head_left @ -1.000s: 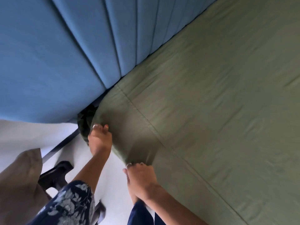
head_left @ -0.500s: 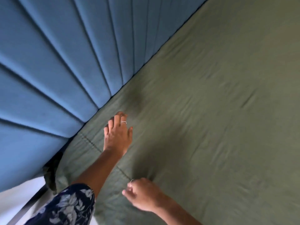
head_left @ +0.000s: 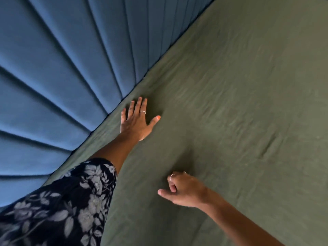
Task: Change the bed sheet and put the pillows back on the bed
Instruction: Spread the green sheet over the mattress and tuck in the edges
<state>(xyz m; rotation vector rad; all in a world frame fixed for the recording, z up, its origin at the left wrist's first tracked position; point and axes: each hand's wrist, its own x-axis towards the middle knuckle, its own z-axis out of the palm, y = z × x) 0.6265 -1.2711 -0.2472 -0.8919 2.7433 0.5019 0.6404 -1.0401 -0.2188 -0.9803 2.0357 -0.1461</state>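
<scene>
The sheet (head_left: 230, 121), olive green, is spread over the bed and reaches up to the blue channelled headboard (head_left: 62, 77), where its edge is tucked out of sight in the gap. Fine ripples are seen across the cloth, and one short raised crease (head_left: 268, 145) lies well to the right of both hands. No pillows are shown in this view.

The left hand (head_left: 137, 121) is laid flat on the sheet just beside the headboard, its fingers (head_left: 140, 105) straight and spread, nothing being held. The right hand (head_left: 184, 190) is rested nearer the body, its fingers curled under and its thumb stuck out; whether a fold of sheet is pinched beneath them cannot be told. A floral sleeve (head_left: 62, 201) is seen on the left arm.

The step in hand is judged to be smoothing. If the cloth is swept too hard away from the headboard, the tucked edge could be dragged out of the gap and the corner loosened. If the right hand is pulled while the left presses down, the slack could be bunched between them rather than flattened. The crease could be missed, and would then be hidden under the pillows.
</scene>
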